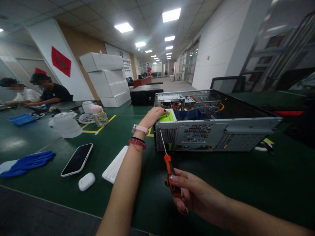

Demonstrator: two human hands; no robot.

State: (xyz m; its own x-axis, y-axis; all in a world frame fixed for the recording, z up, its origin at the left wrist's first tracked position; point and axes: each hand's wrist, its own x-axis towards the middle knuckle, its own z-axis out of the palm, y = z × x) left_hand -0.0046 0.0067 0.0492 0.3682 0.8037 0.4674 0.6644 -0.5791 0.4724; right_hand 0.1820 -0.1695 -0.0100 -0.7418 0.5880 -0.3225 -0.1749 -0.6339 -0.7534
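An open grey computer case (211, 131) lies on the green table, its inside full of coloured wires. My left hand (154, 115) rests palm down on the green-labelled power supply (167, 117) at the case's near left corner, fingers stretched flat. My right hand (189, 193) is closed round the orange and black handle of a screwdriver (168, 164). Its metal tip touches the rear panel of the case at the upper left corner, beside the fan grille.
A phone (77, 159), a white earbud case (86, 181) and a white flat box (115, 164) lie at the left. Blue gloves (27, 162), small fans (86, 113) and a jar (99, 116) stand farther left. Two people sit at the far left. White boxes (108, 78) are stacked behind.
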